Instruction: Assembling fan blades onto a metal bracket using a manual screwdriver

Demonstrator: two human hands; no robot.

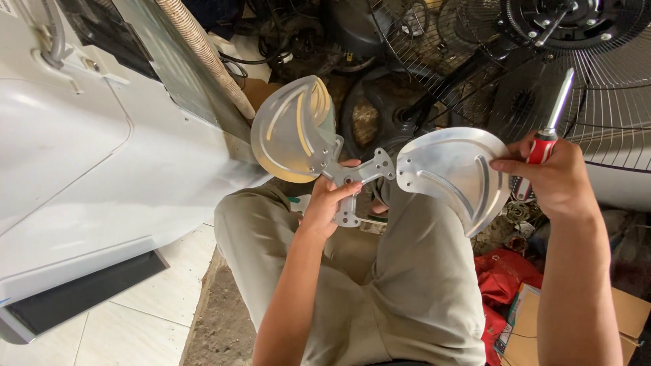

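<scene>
**Fan blade assembly held over the lap, one blade loose in the other hand**

Largest item in view: a white appliance casing (81, 169) fills the left side, standing on pale floor tiles (135, 312). At upper right, a wire fan guard (597, 88) with its dark motor hub (576, 20) leans among other fan parts. A red bag (502, 271) and a cardboard box (630, 318) lie on the ground at lower right.

The person sits with knees drawn up, in khaki trousers (407, 285). Above the knees:

- Metal cross hub (356, 173), with one aluminium blade (291, 129) fixed to its upper-left arm. The left hand (325, 207) has its fingers curled closed around the hub's lower arm, thumb across the face.
- A second, separate blade (451, 176) sits just beside the hub's right arm; I cannot tell whether the two touch. The right hand (553, 179) pinches its outer edge with the fingertips.
- The right hand also grips a red-handled screwdriver (549, 129), shaft pointing up and away, fingers wrapped shut around the handle.

Handling judgement: the blades are thin sheet metal, likely light but stiff, with smooth faces that may slip and edges that could bend or cut. The hub is the soundest grip point; the loose blade is best held near its drilled mounting end, not by the curved rim.
</scene>
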